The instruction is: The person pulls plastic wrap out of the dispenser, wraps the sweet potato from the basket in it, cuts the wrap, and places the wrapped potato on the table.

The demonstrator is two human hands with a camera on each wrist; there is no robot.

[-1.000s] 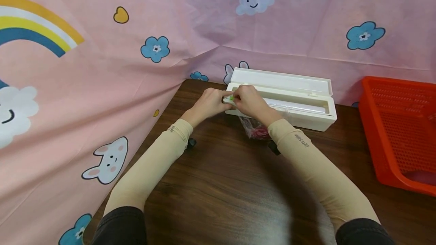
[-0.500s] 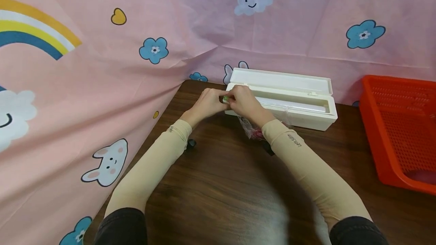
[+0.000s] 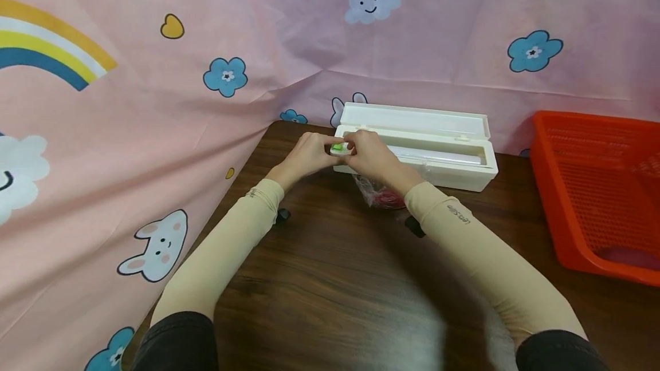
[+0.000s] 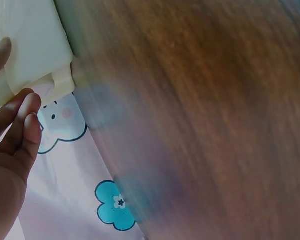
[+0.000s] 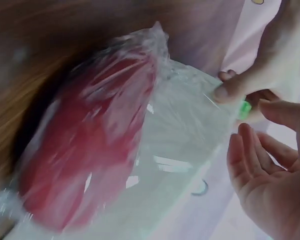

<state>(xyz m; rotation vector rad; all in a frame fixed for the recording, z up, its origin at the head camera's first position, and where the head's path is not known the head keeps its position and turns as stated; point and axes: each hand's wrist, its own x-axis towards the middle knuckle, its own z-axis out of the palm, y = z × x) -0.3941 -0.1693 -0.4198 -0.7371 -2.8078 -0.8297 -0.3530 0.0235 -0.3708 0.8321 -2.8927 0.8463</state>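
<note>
A white cling film box (image 3: pixel 459 175) stands at the back of the table, its lid (image 3: pixel 412 119) raised and a film roll (image 3: pixel 438 155) inside. My left hand (image 3: pixel 307 156) grips the box's left end, thumb on the front face and fingers behind. A small green slider (image 5: pixel 245 110) sits at that end. Close by it is my right hand (image 3: pixel 372 156); in the right wrist view its loosely bent fingers and thumb stand apart, holding nothing. Clear film (image 5: pixel 180 115) hangs over the box front and around a dark red oblong thing (image 5: pixel 95 140), whose kind I cannot tell.
An orange-red plastic basket (image 3: pixel 562 199) stands on the right, with a dark red thing (image 3: pixel 626 256) low inside. Behind the brown wooden table (image 3: pixel 335 291) hangs a pink printed cloth (image 3: pixel 289 33), which also runs along the left side.
My right hand moved left along the box with the green slider to the left end, then drew back slightly from it. My left hand keeps its grip. The view shifted slightly.
</note>
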